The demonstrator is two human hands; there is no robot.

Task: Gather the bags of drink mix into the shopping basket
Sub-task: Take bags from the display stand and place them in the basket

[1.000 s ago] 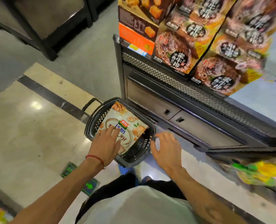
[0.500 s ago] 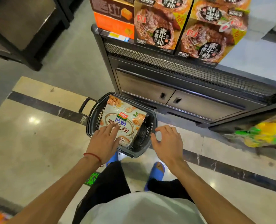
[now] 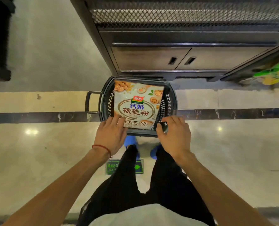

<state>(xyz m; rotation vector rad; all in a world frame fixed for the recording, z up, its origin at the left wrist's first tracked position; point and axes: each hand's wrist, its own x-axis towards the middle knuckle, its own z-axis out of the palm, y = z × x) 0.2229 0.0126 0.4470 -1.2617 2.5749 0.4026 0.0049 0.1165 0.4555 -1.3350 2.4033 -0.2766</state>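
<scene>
- The drink mix bag lies face-up, filling the shopping basket.
- The left hand rests straight fingers on the bag's near left corner.
- The right hand curls round the basket's near right rim.
- The basket sits on the floor, just beside a dark shelf unit.

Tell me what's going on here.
A person stands over a basket on the floor by a shelf unit. One bag of drink mix lies flat inside, face up. The left hand rests its fingers on the bag's near corner. The right hand appears to grip the basket's near rim.
</scene>
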